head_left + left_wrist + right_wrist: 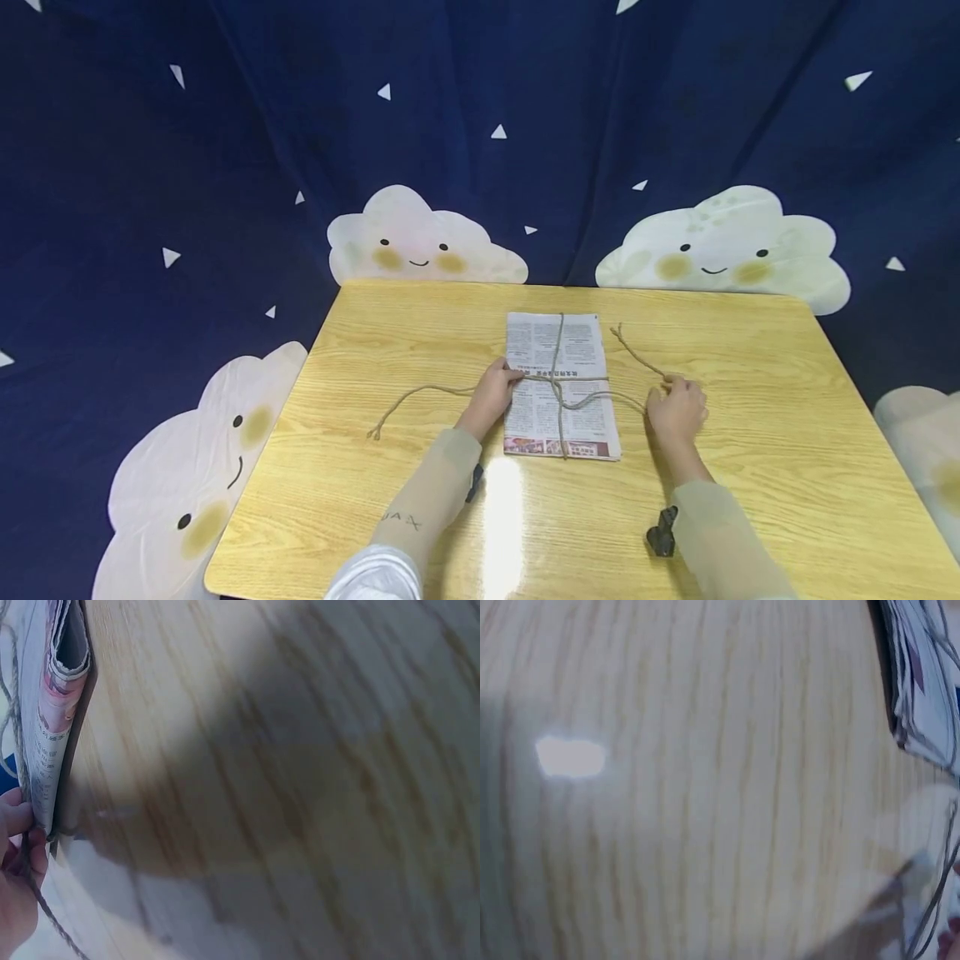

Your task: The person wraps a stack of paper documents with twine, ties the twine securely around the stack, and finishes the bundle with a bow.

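A folded stack of newspapers lies on the table with brown twine running lengthwise and crosswise over it. The strands cross near the middle of the stack. At the stack's left edge my left hand pinches one length of twine between thumb and fingers; its frayed tail trails left across the wood. My left wrist view shows the same left hand on the twine beside the newspaper's folded edge. Right of the stack, my right hand grips the other length, whose tail points up and away. Only slivers of its fingers show in the right wrist view.
The wooden table has rounded corners and a bright light reflection near its front. A dark blue curtain with smiling clouds hangs behind and beside it. A small black device sits at my right wrist.
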The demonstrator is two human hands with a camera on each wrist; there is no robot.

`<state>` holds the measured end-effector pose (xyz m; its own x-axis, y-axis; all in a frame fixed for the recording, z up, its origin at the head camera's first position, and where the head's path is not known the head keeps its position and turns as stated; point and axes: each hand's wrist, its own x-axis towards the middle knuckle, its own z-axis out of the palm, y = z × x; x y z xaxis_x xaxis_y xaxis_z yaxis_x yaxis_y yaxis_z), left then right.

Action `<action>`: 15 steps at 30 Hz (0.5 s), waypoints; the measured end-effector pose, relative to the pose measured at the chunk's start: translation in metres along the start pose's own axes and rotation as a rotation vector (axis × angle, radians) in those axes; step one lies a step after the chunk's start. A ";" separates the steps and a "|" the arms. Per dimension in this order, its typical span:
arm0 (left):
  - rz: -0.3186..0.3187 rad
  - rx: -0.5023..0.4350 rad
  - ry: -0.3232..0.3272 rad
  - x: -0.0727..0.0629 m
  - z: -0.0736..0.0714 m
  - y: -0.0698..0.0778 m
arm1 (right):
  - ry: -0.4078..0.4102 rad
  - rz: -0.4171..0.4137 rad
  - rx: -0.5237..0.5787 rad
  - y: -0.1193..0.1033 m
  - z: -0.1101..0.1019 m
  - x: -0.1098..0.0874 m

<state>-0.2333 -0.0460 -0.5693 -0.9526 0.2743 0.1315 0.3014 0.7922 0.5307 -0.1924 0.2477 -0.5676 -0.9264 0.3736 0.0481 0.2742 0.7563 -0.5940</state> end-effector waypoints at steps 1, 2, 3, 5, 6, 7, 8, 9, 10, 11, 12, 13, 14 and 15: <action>0.006 -0.004 0.003 0.000 0.000 0.000 | 0.020 0.044 -0.001 0.003 -0.003 -0.001; 0.012 -0.006 0.006 0.000 0.001 -0.001 | 0.028 0.082 -0.006 0.007 -0.006 -0.003; 0.016 -0.008 0.006 0.001 0.001 -0.001 | 0.024 0.110 -0.028 0.010 -0.009 -0.004; 0.026 -0.015 0.011 0.000 0.001 -0.002 | -0.012 0.143 -0.093 0.015 -0.013 -0.006; 0.026 -0.019 0.010 0.000 0.001 -0.002 | -0.034 0.150 -0.119 0.017 -0.015 -0.006; 0.025 -0.022 0.008 0.000 0.001 -0.003 | -0.053 0.153 -0.142 0.018 -0.016 -0.007; 0.022 -0.027 0.004 0.000 0.000 -0.003 | -0.066 0.154 -0.159 0.020 -0.017 -0.007; 0.016 -0.037 -0.002 0.000 0.000 -0.003 | -0.075 0.153 -0.178 0.021 -0.017 -0.006; 0.005 -0.053 -0.008 -0.001 -0.001 -0.003 | -0.080 0.161 -0.174 0.022 -0.018 -0.005; -0.010 -0.072 -0.016 -0.001 -0.001 -0.004 | -0.076 0.173 -0.148 0.022 -0.019 -0.003; -0.025 -0.083 -0.024 -0.001 -0.001 -0.004 | -0.064 0.196 -0.102 0.022 -0.020 -0.001; -0.039 -0.096 -0.030 -0.001 -0.002 -0.004 | -0.048 0.224 -0.041 0.022 -0.021 0.001; -0.051 -0.109 -0.035 -0.002 -0.002 -0.004 | -0.025 0.249 0.024 0.021 -0.023 0.004; -0.057 -0.119 -0.035 -0.002 -0.002 -0.005 | -0.009 0.276 0.110 0.020 -0.025 0.008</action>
<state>-0.2329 -0.0515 -0.5699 -0.9653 0.2514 0.0705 0.2382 0.7369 0.6326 -0.1877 0.2792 -0.5592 -0.8230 0.5519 -0.1345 0.4872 0.5638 -0.6669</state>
